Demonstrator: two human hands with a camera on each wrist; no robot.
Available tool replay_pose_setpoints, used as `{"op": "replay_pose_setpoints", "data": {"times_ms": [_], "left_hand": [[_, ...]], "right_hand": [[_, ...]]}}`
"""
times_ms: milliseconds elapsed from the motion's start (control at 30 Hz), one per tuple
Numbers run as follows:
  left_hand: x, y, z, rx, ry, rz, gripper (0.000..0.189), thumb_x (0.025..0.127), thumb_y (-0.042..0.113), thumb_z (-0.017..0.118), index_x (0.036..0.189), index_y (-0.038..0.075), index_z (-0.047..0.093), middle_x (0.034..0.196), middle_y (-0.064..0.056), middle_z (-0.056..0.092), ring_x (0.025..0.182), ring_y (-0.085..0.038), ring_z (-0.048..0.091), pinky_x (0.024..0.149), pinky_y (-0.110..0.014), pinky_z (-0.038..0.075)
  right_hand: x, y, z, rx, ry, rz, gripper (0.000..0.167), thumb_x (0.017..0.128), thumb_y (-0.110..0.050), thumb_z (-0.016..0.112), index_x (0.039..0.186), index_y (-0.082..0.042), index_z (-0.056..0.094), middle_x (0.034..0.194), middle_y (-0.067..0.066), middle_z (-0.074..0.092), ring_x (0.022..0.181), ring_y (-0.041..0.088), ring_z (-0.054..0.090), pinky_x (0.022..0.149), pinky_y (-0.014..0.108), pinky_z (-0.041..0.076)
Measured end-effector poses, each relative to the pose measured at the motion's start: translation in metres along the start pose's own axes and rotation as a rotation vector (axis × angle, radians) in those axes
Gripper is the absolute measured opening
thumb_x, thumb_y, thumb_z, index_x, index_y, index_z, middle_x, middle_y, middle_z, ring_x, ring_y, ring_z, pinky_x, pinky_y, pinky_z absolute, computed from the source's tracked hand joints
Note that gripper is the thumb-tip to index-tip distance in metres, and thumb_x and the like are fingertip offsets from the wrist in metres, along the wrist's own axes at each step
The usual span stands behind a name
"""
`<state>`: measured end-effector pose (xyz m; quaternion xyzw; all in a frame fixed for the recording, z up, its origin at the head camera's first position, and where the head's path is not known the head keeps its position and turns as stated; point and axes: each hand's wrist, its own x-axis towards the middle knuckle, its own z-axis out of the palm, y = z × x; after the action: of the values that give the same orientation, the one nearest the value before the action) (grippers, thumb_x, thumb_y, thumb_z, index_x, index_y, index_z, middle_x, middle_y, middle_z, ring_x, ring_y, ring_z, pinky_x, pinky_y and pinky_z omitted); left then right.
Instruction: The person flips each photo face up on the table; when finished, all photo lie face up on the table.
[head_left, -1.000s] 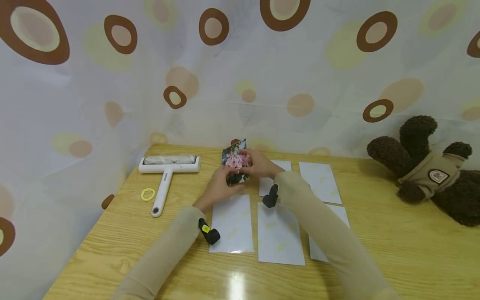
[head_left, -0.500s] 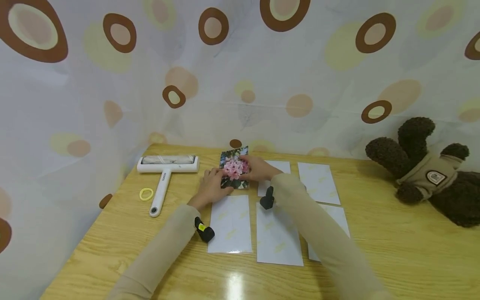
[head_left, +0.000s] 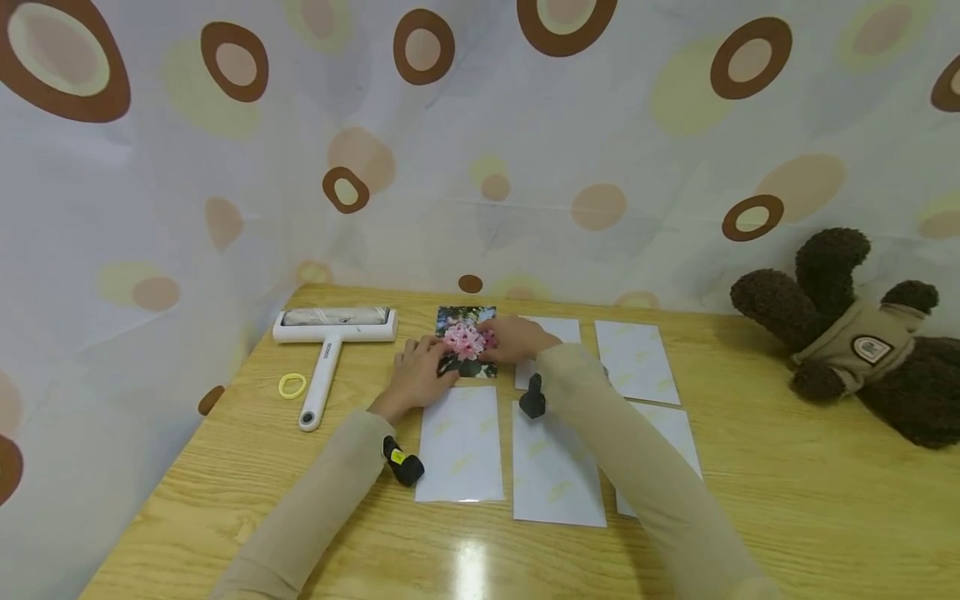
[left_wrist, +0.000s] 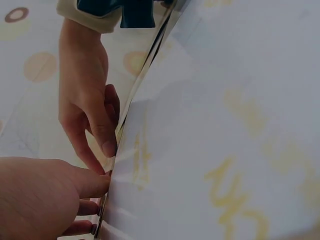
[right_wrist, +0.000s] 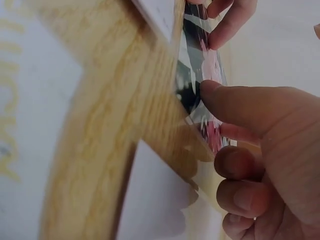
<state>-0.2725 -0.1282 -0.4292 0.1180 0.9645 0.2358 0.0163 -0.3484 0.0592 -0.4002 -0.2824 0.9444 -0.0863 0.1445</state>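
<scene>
A glossy photo point(head_left: 467, 323) of pink blossoms lies face up at the back of the wooden table, left of centre. My left hand point(head_left: 418, 371) rests at its left side, fingers spread and fingertips touching its edge. At the opposite side my right hand point(head_left: 521, 339) holds the edge with thumb and forefinger, as the right wrist view shows; its other fingers point(right_wrist: 240, 195) are curled. White cards point(head_left: 461, 442) with faint yellow print lie in rows in front of the photo and to its right. The right hand and sleeve cover parts of several.
A white T-shaped lint roller point(head_left: 322, 387) lies left of the photo, with a yellow ring point(head_left: 292, 386) beside its handle. At the far right lies a dark brown plush toy point(head_left: 862, 342) in a tan top. A patterned curtain point(head_left: 487, 233) hangs behind the table point(head_left: 787, 517).
The photo has come down from a tilted, raised pose to lying flat. Both hands lowered with it, and the left has shifted slightly left, its fingers loosening along the edge.
</scene>
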Motion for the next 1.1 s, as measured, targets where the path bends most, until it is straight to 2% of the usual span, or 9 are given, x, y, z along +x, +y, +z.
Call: {"op": "replay_pose_setpoints", "data": {"times_ms": [167, 267, 400, 500, 667, 800, 900, 1000, 1100], "left_hand": [[-0.001, -0.001, -0.001, -0.005, 0.006, 0.005, 0.045, 0.093, 0.030, 0.061, 0.131, 0.006, 0.055, 0.141, -0.016, 0.043, 0.128, -0.036, 0.035, 0.102, -0.054, 0.030], [-0.003, -0.002, 0.000, -0.010, 0.015, 0.008, 0.045, 0.092, 0.030, 0.062, 0.130, 0.006, 0.056, 0.142, -0.016, 0.043, 0.129, -0.036, 0.035, 0.102, -0.055, 0.030], [-0.003, -0.001, 0.001, -0.052, 0.035, -0.002, 0.045, 0.093, 0.030, 0.060, 0.130, 0.005, 0.057, 0.146, -0.016, 0.040, 0.132, -0.036, 0.034, 0.102, -0.056, 0.030], [0.000, 0.002, 0.000, -0.088, 0.044, -0.032, 0.046, 0.094, 0.031, 0.059, 0.131, 0.004, 0.056, 0.148, -0.016, 0.038, 0.133, -0.036, 0.033, 0.103, -0.055, 0.030], [0.006, 0.020, -0.003, -0.103, 0.046, -0.065, 0.046, 0.093, 0.030, 0.059, 0.130, 0.002, 0.056, 0.146, -0.019, 0.040, 0.133, -0.037, 0.034, 0.104, -0.055, 0.031], [0.014, 0.037, 0.002, -0.067, 0.064, 0.030, 0.047, 0.090, 0.031, 0.061, 0.128, 0.004, 0.057, 0.140, -0.018, 0.045, 0.130, -0.037, 0.037, 0.102, -0.055, 0.034], [0.020, 0.050, 0.010, -0.055, 0.042, 0.076, 0.044, 0.090, 0.029, 0.062, 0.126, 0.004, 0.058, 0.138, -0.017, 0.047, 0.129, -0.036, 0.037, 0.102, -0.055, 0.035], [0.026, 0.066, 0.019, -0.034, -0.002, 0.060, 0.039, 0.091, 0.022, 0.058, 0.126, 0.004, 0.060, 0.142, -0.016, 0.044, 0.132, -0.035, 0.033, 0.104, -0.054, 0.034], [0.028, 0.080, 0.035, 0.041, -0.033, 0.056, 0.038, 0.092, 0.023, 0.054, 0.125, 0.005, 0.061, 0.144, -0.013, 0.042, 0.132, -0.034, 0.031, 0.103, -0.053, 0.033]], "right_hand": [[-0.001, -0.001, 0.002, 0.012, -0.008, 0.014, 0.057, 0.092, -0.036, 0.063, 0.142, -0.014, 0.048, 0.115, 0.010, 0.065, 0.093, 0.020, 0.060, 0.087, 0.041, 0.051], [-0.003, 0.002, 0.004, 0.059, -0.002, 0.013, 0.056, 0.094, -0.034, 0.061, 0.143, -0.013, 0.046, 0.102, 0.009, 0.065, 0.080, 0.018, 0.057, 0.075, 0.036, 0.050], [-0.006, 0.018, 0.005, 0.156, 0.044, 0.009, 0.051, 0.095, -0.026, 0.056, 0.142, -0.010, 0.044, 0.081, 0.005, 0.057, 0.064, 0.015, 0.048, 0.058, 0.028, 0.040], [-0.011, 0.033, 0.001, 0.191, 0.096, 0.004, 0.048, 0.096, -0.023, 0.055, 0.140, -0.007, 0.046, 0.080, 0.005, 0.055, 0.064, 0.014, 0.048, 0.056, 0.027, 0.038], [-0.024, 0.050, -0.007, 0.203, 0.148, -0.014, 0.044, 0.095, -0.020, 0.057, 0.133, 0.000, 0.050, 0.093, 0.015, 0.064, 0.076, 0.022, 0.058, 0.069, 0.035, 0.048], [-0.031, 0.063, -0.010, 0.220, 0.154, -0.026, 0.042, 0.094, -0.017, 0.058, 0.130, 0.004, 0.051, 0.100, 0.020, 0.063, 0.085, 0.027, 0.059, 0.078, 0.041, 0.048], [-0.037, 0.076, -0.010, 0.204, 0.170, -0.045, 0.042, 0.094, -0.015, 0.059, 0.129, 0.006, 0.051, 0.107, 0.023, 0.061, 0.094, 0.032, 0.057, 0.084, 0.044, 0.047], [-0.043, 0.087, -0.010, 0.182, 0.193, -0.051, 0.044, 0.093, -0.016, 0.061, 0.129, 0.008, 0.052, 0.116, 0.026, 0.057, 0.105, 0.037, 0.054, 0.092, 0.049, 0.044], [-0.049, 0.092, -0.009, 0.145, 0.183, -0.022, 0.053, 0.091, -0.024, 0.065, 0.131, 0.007, 0.050, 0.127, 0.028, 0.052, 0.118, 0.044, 0.046, 0.101, 0.056, 0.036]]}}
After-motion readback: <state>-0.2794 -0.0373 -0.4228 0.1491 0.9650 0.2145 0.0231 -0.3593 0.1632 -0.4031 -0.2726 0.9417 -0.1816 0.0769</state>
